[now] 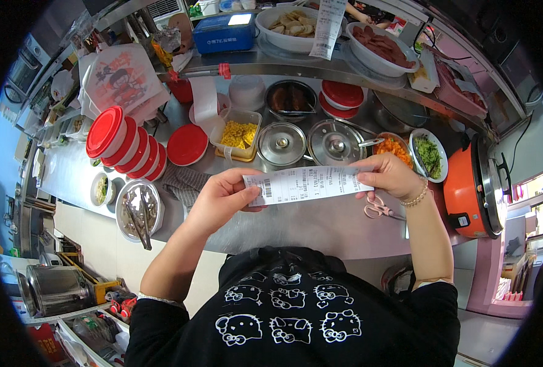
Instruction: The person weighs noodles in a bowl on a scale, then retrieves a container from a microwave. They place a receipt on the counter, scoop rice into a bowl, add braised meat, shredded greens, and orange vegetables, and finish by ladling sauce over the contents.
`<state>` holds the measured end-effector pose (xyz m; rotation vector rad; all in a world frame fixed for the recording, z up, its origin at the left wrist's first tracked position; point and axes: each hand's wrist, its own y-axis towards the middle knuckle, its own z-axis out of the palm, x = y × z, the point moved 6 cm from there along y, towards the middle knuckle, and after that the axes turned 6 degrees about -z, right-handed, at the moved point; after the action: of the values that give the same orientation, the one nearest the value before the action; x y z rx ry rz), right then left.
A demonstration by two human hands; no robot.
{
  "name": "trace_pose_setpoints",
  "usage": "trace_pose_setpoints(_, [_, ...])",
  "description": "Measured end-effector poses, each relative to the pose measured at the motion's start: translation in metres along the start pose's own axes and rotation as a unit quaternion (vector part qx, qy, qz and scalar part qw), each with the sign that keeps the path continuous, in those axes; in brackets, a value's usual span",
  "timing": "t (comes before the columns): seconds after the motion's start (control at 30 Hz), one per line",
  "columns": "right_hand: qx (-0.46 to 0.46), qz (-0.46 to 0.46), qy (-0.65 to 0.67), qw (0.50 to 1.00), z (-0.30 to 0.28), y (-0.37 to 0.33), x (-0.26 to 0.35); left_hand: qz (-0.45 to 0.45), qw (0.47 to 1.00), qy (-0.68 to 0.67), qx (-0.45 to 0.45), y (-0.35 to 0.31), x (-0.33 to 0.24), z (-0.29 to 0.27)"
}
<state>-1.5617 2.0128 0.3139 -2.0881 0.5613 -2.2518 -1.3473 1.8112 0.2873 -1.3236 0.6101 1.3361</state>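
Stretching level between two hands above a steel counter (296,223), a long white paper slip (308,183) is held taut at chest height. Its left end is pinched by the left hand (222,199), thumb on top and curled fingers beneath; its right end is pinched by the right hand (391,174) between thumb and fingertips, a bead bracelet (417,197) being worn at that wrist. Pink-handled scissors (377,209) are laid on the counter just below the right hand. Beyond the slip, two lidded steel pots (282,144) are set side by side, with a tub of corn kernels (239,134) to their left and bowls of chopped carrot (396,148) and green herbs (429,153) to their right. A leaning stack of red-lidded containers (124,144) is kept at far left, and an orange cooker (473,186) at far right.
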Motion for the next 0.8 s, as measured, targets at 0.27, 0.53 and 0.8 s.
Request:
trace_pose_setpoints(0.27, [0.005,-0.017,-0.019,1.0,0.003,-0.003,-0.001,0.04,0.996,-0.053,0.067,0.005,0.016,-0.016])
trace_pose_setpoints(0.53, [0.074,-0.257,-0.38,0.886,0.071,-0.011,0.029,0.147,0.909,0.371,0.117,0.003,-0.021,0.014])
trace_pose_setpoints(0.8, [0.128,-0.301,-0.413,0.85,0.087,-0.014,0.018,0.094,0.826,0.529,0.169,-0.002,0.014,0.046])
